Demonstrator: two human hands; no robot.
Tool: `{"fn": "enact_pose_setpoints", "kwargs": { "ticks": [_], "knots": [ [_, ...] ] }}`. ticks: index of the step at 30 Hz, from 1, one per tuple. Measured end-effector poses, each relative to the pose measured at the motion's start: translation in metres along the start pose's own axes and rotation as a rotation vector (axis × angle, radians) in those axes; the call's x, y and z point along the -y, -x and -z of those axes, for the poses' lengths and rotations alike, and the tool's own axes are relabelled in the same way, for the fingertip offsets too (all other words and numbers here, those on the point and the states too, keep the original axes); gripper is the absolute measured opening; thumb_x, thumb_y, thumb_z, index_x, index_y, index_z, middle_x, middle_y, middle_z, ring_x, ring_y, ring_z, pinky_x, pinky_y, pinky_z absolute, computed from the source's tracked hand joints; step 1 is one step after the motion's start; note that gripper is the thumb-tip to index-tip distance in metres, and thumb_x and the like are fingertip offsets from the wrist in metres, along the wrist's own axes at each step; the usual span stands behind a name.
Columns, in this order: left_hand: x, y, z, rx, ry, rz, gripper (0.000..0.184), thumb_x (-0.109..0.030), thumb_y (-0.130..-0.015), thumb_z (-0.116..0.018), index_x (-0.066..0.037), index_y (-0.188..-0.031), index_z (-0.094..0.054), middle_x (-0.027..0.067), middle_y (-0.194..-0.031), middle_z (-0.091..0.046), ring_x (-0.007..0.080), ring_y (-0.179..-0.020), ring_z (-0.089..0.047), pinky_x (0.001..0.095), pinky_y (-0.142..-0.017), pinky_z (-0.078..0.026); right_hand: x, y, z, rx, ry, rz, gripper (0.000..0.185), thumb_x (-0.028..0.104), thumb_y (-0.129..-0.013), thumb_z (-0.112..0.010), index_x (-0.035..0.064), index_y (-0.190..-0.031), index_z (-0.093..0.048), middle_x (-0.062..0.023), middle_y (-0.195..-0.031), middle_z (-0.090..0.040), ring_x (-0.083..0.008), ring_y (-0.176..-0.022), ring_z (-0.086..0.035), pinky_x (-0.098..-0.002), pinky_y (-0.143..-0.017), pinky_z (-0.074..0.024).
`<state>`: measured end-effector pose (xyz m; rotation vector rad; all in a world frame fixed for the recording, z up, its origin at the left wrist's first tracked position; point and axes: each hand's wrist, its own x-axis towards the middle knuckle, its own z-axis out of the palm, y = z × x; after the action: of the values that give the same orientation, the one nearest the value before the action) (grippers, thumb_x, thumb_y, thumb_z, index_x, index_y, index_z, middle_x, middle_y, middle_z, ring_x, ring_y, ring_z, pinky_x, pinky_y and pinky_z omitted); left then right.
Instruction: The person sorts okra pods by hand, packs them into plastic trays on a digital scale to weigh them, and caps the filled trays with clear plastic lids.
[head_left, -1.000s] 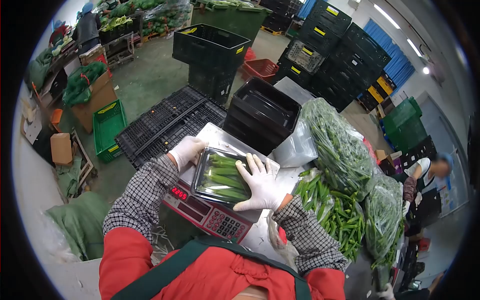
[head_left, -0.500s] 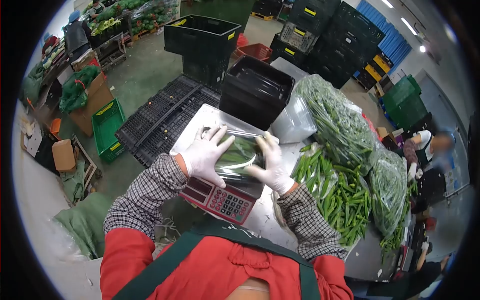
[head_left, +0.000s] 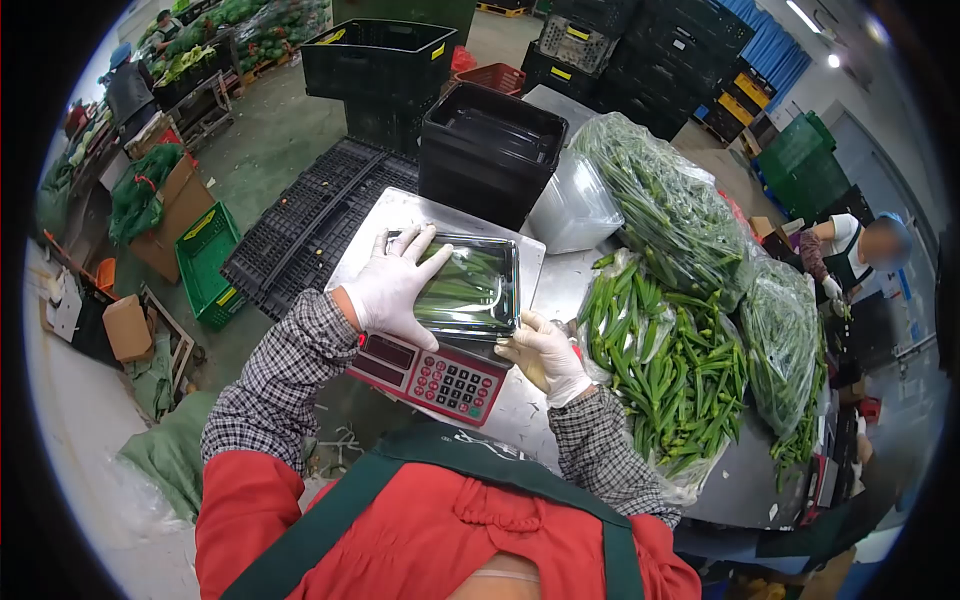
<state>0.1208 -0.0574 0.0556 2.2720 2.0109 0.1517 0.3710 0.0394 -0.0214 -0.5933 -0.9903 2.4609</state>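
A black tray with a clear cover [head_left: 468, 287] holds green okra pods and rests on the metal plate of a red scale [head_left: 433, 381]. My left hand [head_left: 393, 287], gloved in white, lies with fingers spread over the tray's left side. At the tray's lower right corner, my right hand [head_left: 545, 356] has its fingers closed on the edge. Loose okra [head_left: 675, 375] lies on the table to the right. Behind the scale stands a stack of black trays [head_left: 490, 155], with clear plastic containers [head_left: 577, 205] beside it.
Bagged okra [head_left: 655, 195] lies at the right back of the table. Black pallets [head_left: 305, 225] are left of the scale, and a green crate [head_left: 208, 265] is on the floor. A co-worker [head_left: 855, 250] stands at the right.
The tray has turned on the scale and now sits more level. My left hand moved from its edge onto the cover. My right hand went from spread on top to closed at the lower right corner.
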Motion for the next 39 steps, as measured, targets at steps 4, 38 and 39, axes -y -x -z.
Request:
{"fn": "enact_pose_setpoints", "kwargs": {
  "ticks": [4, 38, 39],
  "knots": [
    [-0.002, 0.000, 0.003, 0.019, -0.009, -0.002, 0.120, -0.057, -0.045, -0.079, -0.002, -0.139, -0.029, 0.0324, -0.142, -0.019, 0.0472, -0.134, -0.016, 0.0565, -0.108, -0.010, 0.009, -0.001, 0.009, 0.015, 0.128, -0.083, 0.042, 0.011, -0.085, -0.061, -0.0036, -0.121, -0.045, -0.0117, -0.100, -0.062, -0.0196, -0.086, -0.062, -0.0334, -0.081, -0.0516],
    [0.082, 0.082, 0.018, -0.416, 0.979, 0.686, 0.044, -0.036, -0.088, -0.058, -0.001, -0.114, -0.058, 0.0048, -0.099, -0.061, 0.0112, -0.088, -0.057, 0.0233, -0.076, -0.045, 0.078, 0.015, 0.088, -0.268, 0.312, 0.014, 0.047, 0.039, -0.090, -0.052, 0.0009, -0.118, -0.051, -0.0080, -0.100, -0.059, -0.0154, -0.080, -0.056, -0.0294, -0.072, -0.0459],
    [0.076, 0.076, 0.010, -0.360, 1.073, 0.682, 0.037, -0.034, -0.089, -0.056, -0.002, -0.106, -0.061, 0.0037, -0.093, -0.062, 0.0100, -0.081, -0.058, 0.0227, -0.070, -0.048, 0.075, 0.013, 0.076, -0.248, 0.331, 0.007, 0.047, 0.039, -0.090, -0.053, 0.0008, -0.117, -0.052, -0.0078, -0.098, -0.059, -0.0150, -0.080, -0.056, -0.0289, -0.071, -0.0460]
  ]
}}
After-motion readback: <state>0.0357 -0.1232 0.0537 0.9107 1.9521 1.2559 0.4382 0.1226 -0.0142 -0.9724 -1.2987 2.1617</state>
